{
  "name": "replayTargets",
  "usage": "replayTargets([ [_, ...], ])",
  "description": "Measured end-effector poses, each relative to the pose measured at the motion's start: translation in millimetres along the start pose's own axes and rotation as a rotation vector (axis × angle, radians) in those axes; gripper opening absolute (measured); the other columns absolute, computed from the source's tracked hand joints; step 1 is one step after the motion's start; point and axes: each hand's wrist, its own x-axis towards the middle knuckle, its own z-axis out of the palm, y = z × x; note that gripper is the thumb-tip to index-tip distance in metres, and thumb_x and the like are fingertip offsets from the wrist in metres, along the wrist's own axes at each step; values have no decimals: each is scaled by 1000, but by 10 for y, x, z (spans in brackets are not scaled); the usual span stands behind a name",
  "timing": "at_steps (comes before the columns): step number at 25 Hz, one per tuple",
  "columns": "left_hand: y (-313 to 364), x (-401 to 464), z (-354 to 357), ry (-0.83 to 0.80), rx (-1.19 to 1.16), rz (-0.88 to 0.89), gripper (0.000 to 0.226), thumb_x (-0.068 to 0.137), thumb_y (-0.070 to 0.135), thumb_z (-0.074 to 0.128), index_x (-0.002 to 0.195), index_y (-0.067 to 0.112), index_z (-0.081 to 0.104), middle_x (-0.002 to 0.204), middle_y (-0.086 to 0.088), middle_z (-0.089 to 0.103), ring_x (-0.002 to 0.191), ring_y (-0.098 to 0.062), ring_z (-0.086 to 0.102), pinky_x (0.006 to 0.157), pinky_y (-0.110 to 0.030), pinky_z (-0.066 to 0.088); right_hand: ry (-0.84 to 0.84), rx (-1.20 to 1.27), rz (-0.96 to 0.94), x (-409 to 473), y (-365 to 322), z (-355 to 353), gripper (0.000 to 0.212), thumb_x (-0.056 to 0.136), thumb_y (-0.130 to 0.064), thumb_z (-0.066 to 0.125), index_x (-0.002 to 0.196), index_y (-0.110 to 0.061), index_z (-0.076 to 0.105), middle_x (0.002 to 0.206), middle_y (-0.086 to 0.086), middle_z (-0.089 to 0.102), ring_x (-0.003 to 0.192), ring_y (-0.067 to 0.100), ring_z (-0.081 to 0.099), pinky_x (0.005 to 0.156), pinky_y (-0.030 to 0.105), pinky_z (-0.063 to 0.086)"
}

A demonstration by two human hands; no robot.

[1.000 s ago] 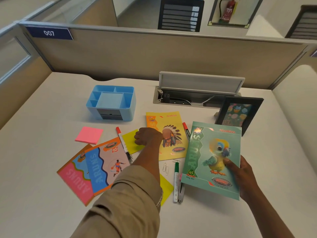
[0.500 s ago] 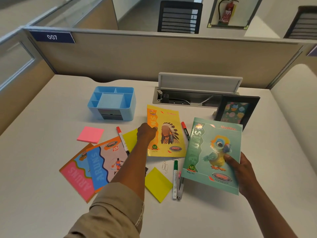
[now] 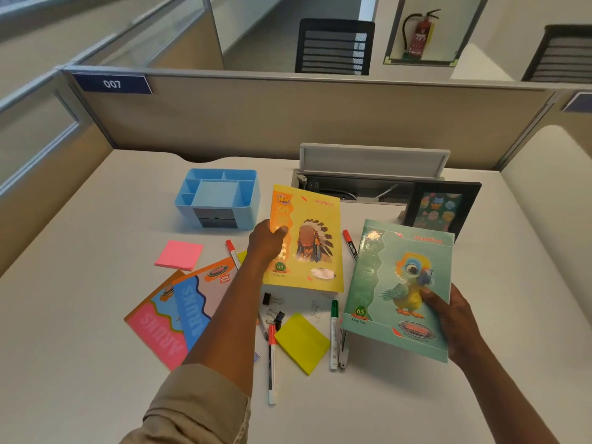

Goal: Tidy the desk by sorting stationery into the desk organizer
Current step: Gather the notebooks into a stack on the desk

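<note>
**Desk layout, seen from the head camera**

The desk organizer (image 3: 217, 197) stands toward the back left of the desk (image 3: 80, 363), with the open cable tray (image 3: 368, 174) to its right and a picture frame (image 3: 442, 206) leaning at the tray's right end. In front of the organizer lies a sticky-note pad (image 3: 179, 255); nearer still, two overlapping notebooks (image 3: 173, 315). The left hand (image 3: 266, 243) holds a third notebook (image 3: 307, 238) lifted above the middle of the desk, and the right hand (image 3: 448, 312) holds a fourth (image 3: 397, 290) to its right. Below them lie binder clips (image 3: 272, 307), a second pad (image 3: 302, 342), a marker (image 3: 271, 363) left of that pad and another (image 3: 334, 334) right of it, possibly touching a stapler-like tool beside it.
</note>
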Motion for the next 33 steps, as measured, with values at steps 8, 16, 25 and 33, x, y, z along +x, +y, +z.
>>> replayTargets([
  [8,-105,-426,69,-174,-403,22,21,100,38,46,111,26,59,107,-10,68,89,-24,66,82,-45,56,-64,16,-89,-105,-268,388,63,66,-49,81,116,-17,62,101,13,74,82,35,72,65,43,60],
  [16,-69,-816,165,-395,-631,51,39,97,42,49,120,11,59,103,-11,72,85,-23,71,67,-32,57,-52,-211,-185,-108,-300,861,28,89,-30,67,114,-17,62,101,6,74,80,23,74,74,48,61],
  [25,-108,-836,-3,-361,-641,46,33,93,41,56,116,17,59,89,-6,68,72,-16,64,62,-29,55,-102,-329,-236,-198,-326,1143,42,82,-48,71,114,-22,60,101,0,73,80,18,74,74,46,61],
  [33,-146,-854,-137,-301,-603,88,28,93,39,59,113,20,60,94,-5,69,76,-16,65,64,-28,55,-73,-334,-204,-194,-238,1237,58,68,-62,73,108,-24,61,102,0,72,88,22,72,76,47,59],
])
